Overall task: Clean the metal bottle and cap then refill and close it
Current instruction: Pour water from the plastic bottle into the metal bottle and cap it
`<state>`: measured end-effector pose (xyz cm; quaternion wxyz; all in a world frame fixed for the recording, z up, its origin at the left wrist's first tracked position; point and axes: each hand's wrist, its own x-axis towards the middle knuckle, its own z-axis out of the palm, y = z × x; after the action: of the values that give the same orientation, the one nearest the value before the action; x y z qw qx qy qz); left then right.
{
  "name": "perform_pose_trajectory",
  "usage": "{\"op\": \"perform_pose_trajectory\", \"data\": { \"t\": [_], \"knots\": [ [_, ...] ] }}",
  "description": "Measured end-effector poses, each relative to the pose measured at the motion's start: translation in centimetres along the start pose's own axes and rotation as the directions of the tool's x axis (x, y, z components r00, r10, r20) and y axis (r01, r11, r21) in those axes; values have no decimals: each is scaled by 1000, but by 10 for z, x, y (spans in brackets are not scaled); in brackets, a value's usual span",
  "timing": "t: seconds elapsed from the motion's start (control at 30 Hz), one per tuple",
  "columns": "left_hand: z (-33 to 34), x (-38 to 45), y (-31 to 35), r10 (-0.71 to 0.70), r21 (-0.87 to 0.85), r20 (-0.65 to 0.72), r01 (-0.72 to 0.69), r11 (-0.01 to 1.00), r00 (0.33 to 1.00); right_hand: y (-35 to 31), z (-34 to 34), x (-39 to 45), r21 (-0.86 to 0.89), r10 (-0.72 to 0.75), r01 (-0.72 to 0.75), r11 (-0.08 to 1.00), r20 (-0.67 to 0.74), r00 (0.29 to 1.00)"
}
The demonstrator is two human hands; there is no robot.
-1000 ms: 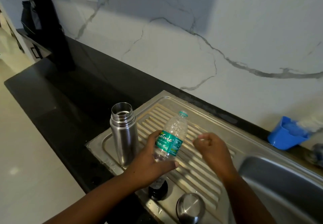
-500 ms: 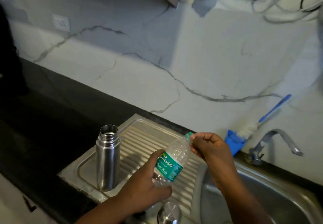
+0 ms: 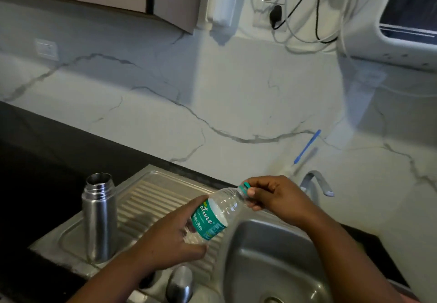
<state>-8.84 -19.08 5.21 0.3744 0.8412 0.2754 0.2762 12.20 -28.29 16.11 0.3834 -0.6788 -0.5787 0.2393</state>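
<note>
The metal bottle (image 3: pixel 100 217) stands upright and uncapped on the ribbed draining board of the steel sink (image 3: pixel 151 191), at the left, well apart from both hands. Its polished steel wall looks rigid and probably slippery when wet, so the plain body below the threaded neck seems the safest place to hold it; it will likely grow noticeably heavier once filled.

The left hand (image 3: pixel 165 239) wraps its fingers and thumb round the lower half of a clear plastic water bottle (image 3: pixel 217 215), tilted with its neck toward the right. The right hand (image 3: pixel 274 196) pinches that bottle's green cap (image 3: pixel 244 187) between thumb and fingers. This thin plastic would probably dent under a firm squeeze and spill once opened, so a light hold by the labelled middle seems wise.

A rounded metal cap (image 3: pixel 179 283), likely the bottle's, lies at the bottom edge, partly behind the left forearm. How much water the plastic bottle holds cannot be made out. The tap (image 3: pixel 316 182) is partly hidden by the right hand. A blue-handled brush (image 3: pixel 307 146) leans on the wall; its head is blurred. The dark counter (image 3: pixel 42 160) shows little detail.
</note>
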Motion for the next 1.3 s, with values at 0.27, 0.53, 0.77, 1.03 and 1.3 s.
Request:
{"op": "perform_pose_trajectory", "data": {
  "t": [0.27, 0.53, 0.77, 1.03, 1.3],
  "knots": [
    [47, 16, 65, 42, 53, 61, -46, 998, 997, 35, -70, -44, -319, -50, 27, 947, -65, 997],
    [88, 19, 106, 192, 604, -21, -141, 785, 981, 65, -92, -67, -128, 253, -270, 954, -134, 958],
    [105, 19, 111, 81, 253, 119, -109, 961, 990, 100, -103, -88, -438, -221, 68, 896, -310, 925],
    [123, 15, 94, 87, 267, 132, -120, 956, 987, 117, -88, -74, -432, -104, -21, 902, -262, 959],
    [111, 53, 45, 107, 142, -38, -101, 985, 994, 116, -53, -25, 224, 148, -97, 970, -224, 963]
  ]
}}
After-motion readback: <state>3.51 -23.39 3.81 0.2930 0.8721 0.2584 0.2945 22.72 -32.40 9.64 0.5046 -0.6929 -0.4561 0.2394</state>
